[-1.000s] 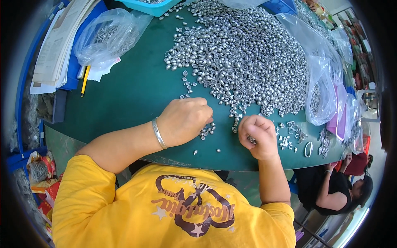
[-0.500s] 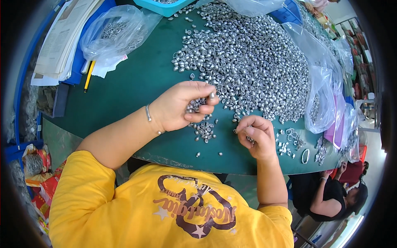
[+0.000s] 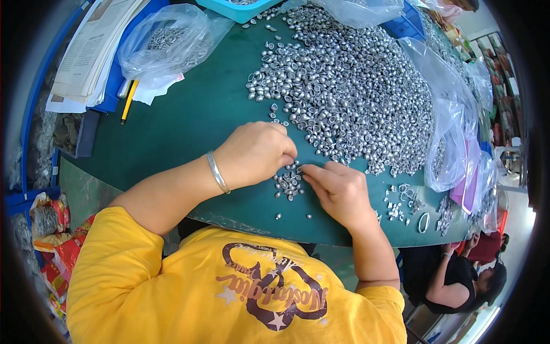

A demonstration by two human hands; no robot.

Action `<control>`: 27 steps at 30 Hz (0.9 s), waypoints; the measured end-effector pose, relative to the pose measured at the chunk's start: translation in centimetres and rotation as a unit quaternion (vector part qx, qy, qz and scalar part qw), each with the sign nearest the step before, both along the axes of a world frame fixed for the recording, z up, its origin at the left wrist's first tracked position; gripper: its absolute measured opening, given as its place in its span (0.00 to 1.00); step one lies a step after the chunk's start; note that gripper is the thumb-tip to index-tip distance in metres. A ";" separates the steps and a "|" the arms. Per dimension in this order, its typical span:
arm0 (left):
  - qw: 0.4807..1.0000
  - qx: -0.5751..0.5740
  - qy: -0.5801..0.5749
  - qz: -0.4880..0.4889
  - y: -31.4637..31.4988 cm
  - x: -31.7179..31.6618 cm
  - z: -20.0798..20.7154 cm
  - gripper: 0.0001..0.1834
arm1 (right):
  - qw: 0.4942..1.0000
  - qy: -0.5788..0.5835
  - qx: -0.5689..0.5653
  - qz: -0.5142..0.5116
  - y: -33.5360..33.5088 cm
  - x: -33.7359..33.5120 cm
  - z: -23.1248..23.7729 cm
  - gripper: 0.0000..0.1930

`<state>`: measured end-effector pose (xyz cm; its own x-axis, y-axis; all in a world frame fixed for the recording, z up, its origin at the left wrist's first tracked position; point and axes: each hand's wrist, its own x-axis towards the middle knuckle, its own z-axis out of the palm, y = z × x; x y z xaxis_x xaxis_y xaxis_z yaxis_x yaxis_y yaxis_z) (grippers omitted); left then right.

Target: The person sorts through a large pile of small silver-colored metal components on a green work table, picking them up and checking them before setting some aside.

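My left hand (image 3: 258,152), palm down with a silver bangle (image 3: 218,172) at the wrist, has its fingers curled closed above a small pile of rounded silver metal pieces (image 3: 289,184). Whatever lies in its palm is hidden. Just right of that pile, my right hand (image 3: 338,192) is closed, thumb and forefinger pinched together at the pile's upper edge. What the pinch holds is too small to make out. Beyond both hands spreads a large heap of the same pieces (image 3: 355,97), egg-shaped, some showing hollow openings.
Papers (image 3: 91,51), a yellow pen (image 3: 129,102) and a plastic bag of metal parts (image 3: 172,43) lie at the left. A light-blue tray (image 3: 243,10) stands at the back. Clear plastic bags (image 3: 447,137) and small metal bits (image 3: 396,211) are at the right. A person (image 3: 458,281) sits beyond.
My left hand has turned palm down over the small pile, hiding the metal pieces seen in it before. My right hand has moved left to the pile.
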<state>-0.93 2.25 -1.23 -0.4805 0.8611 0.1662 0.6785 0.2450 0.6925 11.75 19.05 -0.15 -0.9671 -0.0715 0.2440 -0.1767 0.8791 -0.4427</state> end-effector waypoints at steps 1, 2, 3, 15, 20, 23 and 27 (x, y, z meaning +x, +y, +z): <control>1.000 0.001 0.000 -0.001 0.0 0.2 -0.2 0.04 | 0.999 -0.010 0.039 0.024 -0.3 0.0 0.0 0.04; 1.000 -0.008 0.023 -0.010 0.0 0.4 -0.4 0.03 | 0.999 -0.001 0.040 0.019 -0.4 0.0 -0.2 0.05; 0.999 -0.018 0.049 -0.014 0.0 0.5 -0.4 0.02 | 0.999 0.002 0.040 0.021 -0.3 -0.1 -0.5 0.05; 0.938 -0.015 -0.345 0.039 0.6 -1.0 1.3 0.07 | 0.999 -0.003 0.022 0.024 -0.4 -0.7 -0.4 0.05; 0.793 0.030 -0.608 0.006 0.3 -1.3 1.9 0.07 | 0.718 -0.210 -0.661 -0.053 2.5 -0.6 0.5 0.07; 0.708 0.066 -0.701 -0.053 -0.2 -2.0 0.4 0.07 | 0.615 -0.227 -0.755 0.005 3.1 -1.7 1.0 0.08; 0.573 0.158 -0.796 -0.115 -0.4 -2.8 0.7 0.03 | 0.995 -0.055 -0.074 -0.024 -0.2 -2.4 -0.1 0.05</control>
<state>-3.72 1.82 -0.56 -0.1192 0.9800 -0.1594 -0.8851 -0.0321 0.4643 9.31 18.84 -0.22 -0.9900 0.0044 0.1409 -0.0792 0.8095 -0.5818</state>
